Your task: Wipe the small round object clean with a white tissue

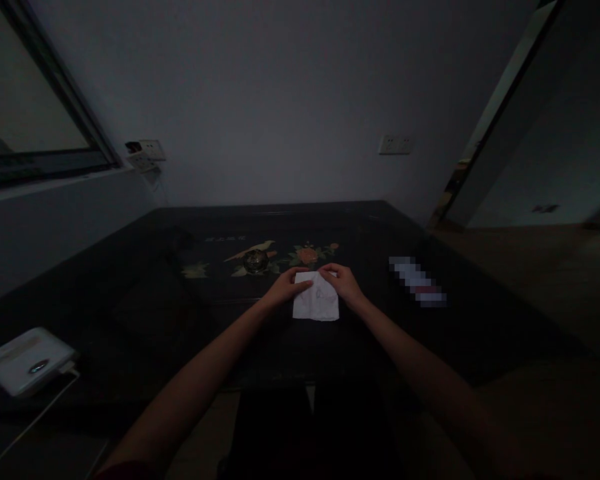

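Sheet, place: thin, roughly square white paper sheet, just below and right of the middle of the frame, over the black, glossy tabletop; cannot tell whether its lower part rests on the surface or hangs slightly above it.
Left hand: bare left hand pinches the sheet's upper left part, thumb lying across the front, fingers curled behind the edge.
Right hand: bare right hand pinches the top edge right of its middle, thumb and forefinger close together; exact finger contact too dim to read.
Step in hand: reads as two-handed handling of the paper, top edge gripped from both sides; whether opening, folding or only steadying, cannot tell.
Next move: probably calls for a light, even pinch and small thumb movements, since thin paper would tear or crumple under a hard pull.
Sheet, look: pale, matt, softly wrinkled; a crease seems to run down near the middle; faint greyish mark close to centre, too small to make out; bottom edge slightly wavy.
Surroundings: round, dark, glassy dish upper left of the sheet, on the printed bird-and-flower pattern; white, rounded plastic box with a cable, lower left of frame; pixelated pale oblong item, right of the hands.
Light: poor; shadows deep.
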`<move>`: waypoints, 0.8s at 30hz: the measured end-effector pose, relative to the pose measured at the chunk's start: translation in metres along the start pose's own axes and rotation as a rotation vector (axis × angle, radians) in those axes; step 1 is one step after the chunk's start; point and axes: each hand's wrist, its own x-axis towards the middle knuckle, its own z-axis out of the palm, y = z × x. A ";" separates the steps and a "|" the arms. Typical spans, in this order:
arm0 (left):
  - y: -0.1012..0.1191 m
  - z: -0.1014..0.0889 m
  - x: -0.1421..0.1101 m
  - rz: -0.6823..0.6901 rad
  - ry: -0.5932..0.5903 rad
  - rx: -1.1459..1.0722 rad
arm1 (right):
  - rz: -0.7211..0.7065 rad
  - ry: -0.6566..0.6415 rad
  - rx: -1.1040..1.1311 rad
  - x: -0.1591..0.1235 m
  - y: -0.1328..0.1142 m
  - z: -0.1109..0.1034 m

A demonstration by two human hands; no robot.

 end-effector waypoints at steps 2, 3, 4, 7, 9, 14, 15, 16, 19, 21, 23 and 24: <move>0.002 0.001 0.000 0.020 0.005 0.035 | -0.006 -0.035 0.024 -0.001 -0.001 0.002; 0.004 -0.001 -0.001 0.026 0.009 0.041 | 0.005 -0.050 0.045 -0.002 -0.001 0.003; 0.006 -0.003 -0.001 0.031 0.016 0.042 | 0.025 -0.066 0.071 -0.002 -0.001 0.003; 0.010 -0.022 -0.006 0.055 0.066 0.056 | 0.101 -0.103 0.147 -0.004 -0.001 0.003; 0.010 -0.044 -0.011 0.045 0.096 0.089 | 0.124 -0.113 0.177 -0.004 -0.001 0.002; 0.000 -0.107 -0.022 -0.067 0.313 0.386 | 0.144 -0.102 0.176 -0.002 0.003 -0.002; -0.002 -0.116 -0.022 -0.079 0.366 0.459 | 0.151 -0.102 0.168 -0.001 0.004 -0.002; -0.003 -0.123 -0.023 -0.085 0.401 0.548 | 0.156 -0.103 0.159 0.000 0.005 -0.003; -0.006 -0.132 -0.021 -0.059 0.502 0.807 | 0.150 -0.111 0.136 0.001 0.008 -0.003; -0.008 -0.133 -0.020 -0.063 0.513 0.898 | 0.145 -0.120 0.126 0.002 0.009 -0.004; -0.010 -0.132 -0.021 -0.062 0.508 0.948 | 0.141 -0.131 0.116 0.002 0.010 -0.004; -0.011 -0.131 -0.021 -0.058 0.506 0.966 | 0.139 -0.138 0.111 0.002 0.010 -0.004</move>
